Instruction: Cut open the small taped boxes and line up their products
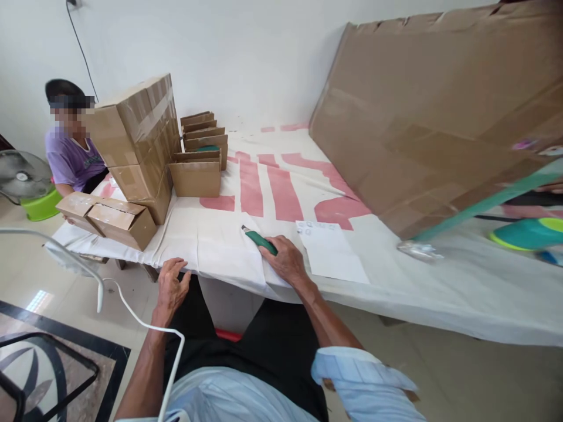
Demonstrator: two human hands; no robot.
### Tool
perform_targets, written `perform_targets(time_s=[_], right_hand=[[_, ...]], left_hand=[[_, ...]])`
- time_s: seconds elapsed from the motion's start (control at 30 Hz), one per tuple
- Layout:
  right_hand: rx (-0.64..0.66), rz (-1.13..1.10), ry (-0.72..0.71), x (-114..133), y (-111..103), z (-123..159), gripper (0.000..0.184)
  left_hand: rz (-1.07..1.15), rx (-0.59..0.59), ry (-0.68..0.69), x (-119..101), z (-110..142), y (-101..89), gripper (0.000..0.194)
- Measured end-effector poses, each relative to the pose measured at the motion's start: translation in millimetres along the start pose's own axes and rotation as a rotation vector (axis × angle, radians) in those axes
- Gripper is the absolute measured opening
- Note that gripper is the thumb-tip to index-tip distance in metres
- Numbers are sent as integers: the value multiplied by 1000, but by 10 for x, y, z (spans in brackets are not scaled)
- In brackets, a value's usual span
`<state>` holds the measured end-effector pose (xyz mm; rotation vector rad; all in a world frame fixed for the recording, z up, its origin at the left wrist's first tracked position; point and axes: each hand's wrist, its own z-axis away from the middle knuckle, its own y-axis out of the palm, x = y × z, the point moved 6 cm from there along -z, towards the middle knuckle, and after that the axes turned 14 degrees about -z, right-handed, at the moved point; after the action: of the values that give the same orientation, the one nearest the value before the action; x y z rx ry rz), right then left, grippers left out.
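In my right hand [284, 258] is a green box cutter [263, 242], held low over the white tablecloth [220, 246] with its tip pointing away to the left. Just right of that hand lies a sheet of paper [332, 252] with small marks along its top. My left hand [172, 284] rests at the table's front edge, fingers loosely bent and apart, with nothing in it. Beyond it, to the left, sit two small cardboard boxes [125, 223] side by side.
Taped cartons [145, 135] are stacked at the left, beside several open cardboard pieces [196, 176]. A large cardboard sheet [431, 111] leans at the right, near a clear tape roll [420, 251]. Another person [73, 149] sits far left by a fan [24, 176]. A white cable [145, 319] hangs near my left arm.
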<state>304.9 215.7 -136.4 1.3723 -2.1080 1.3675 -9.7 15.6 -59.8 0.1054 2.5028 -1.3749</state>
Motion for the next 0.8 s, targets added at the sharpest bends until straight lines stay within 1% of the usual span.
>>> perform_targets(time_s=[0.07, 0.2, 0.27, 0.33, 0.4, 0.43, 0.5, 0.53, 0.6, 0.67, 0.8], right_hand=[[-2, 1, -2, -2, 4, -1, 25], [-9, -6, -15, 11, 7, -14, 29], [-10, -9, -15, 23, 6, -25, 30], [-8, -5, -7, 37, 5, -35, 29], [-4, 4, 4, 55, 2, -45, 27], [-1, 9, 9, 64, 0, -49, 26], [3, 12, 17, 82, -6, -57, 26], [4, 11, 19, 89, -10, -60, 26], [8, 5, 21, 98, -18, -65, 26], [13, -1, 22, 99, -22, -66, 26], [14, -1, 31, 94, -24, -59, 28]], left_hand=[[-34, -70, -35, 85, -63, -167, 19], [-183, -300, -155, 348, -294, -673, 27], [-251, -368, -195, 505, -465, -898, 41], [-299, -365, -212, 646, -654, -1035, 65], [-342, -271, -226, 743, -821, -1060, 81], [-360, -204, -224, 760, -882, -1035, 84], [-394, -86, -213, 728, -942, -954, 80], [-409, -54, -210, 683, -943, -914, 76], [-435, -47, -214, 547, -904, -852, 70], [-440, -66, -195, 347, -835, -788, 66], [-376, -61, -62, -148, -669, -619, 65]])
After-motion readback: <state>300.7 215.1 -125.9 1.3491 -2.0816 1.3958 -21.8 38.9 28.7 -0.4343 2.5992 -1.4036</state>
